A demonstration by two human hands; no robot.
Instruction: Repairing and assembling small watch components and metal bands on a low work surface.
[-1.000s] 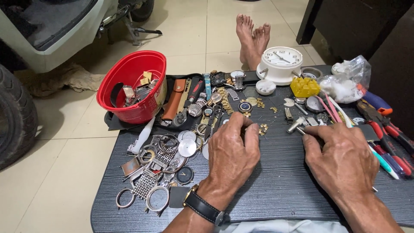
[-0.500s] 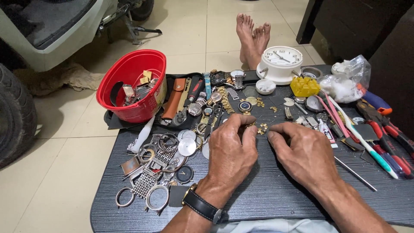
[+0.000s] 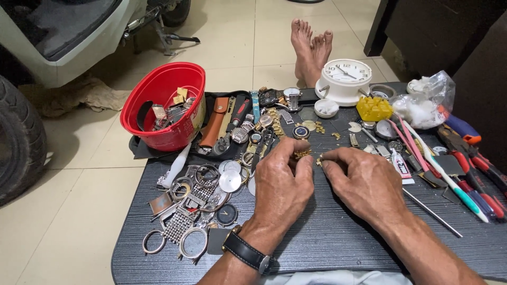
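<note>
My left hand (image 3: 282,182), with a black wristwatch on the wrist, pinches a short gold watch-band piece (image 3: 302,154) between thumb and fingers. My right hand (image 3: 364,182) rests beside it on the dark lap table (image 3: 327,237), its fingertips closed on a tiny gold link (image 3: 319,160) right next to the band piece. Both hands meet above the middle of the table. Whether the two gold pieces touch cannot be made out.
A red bowl (image 3: 166,103) of watch parts stands at the far left. Watch cases, rings and mesh bands (image 3: 198,206) lie left of my hands. A white clock (image 3: 346,79), yellow block (image 3: 374,108), plastic bag (image 3: 425,103), pliers and screwdrivers (image 3: 470,163) fill the right. Bare feet (image 3: 311,45) rest beyond.
My right hand has moved left from the tools on the right side to meet my left hand at the gold band piece. My left hand has stayed in place.
</note>
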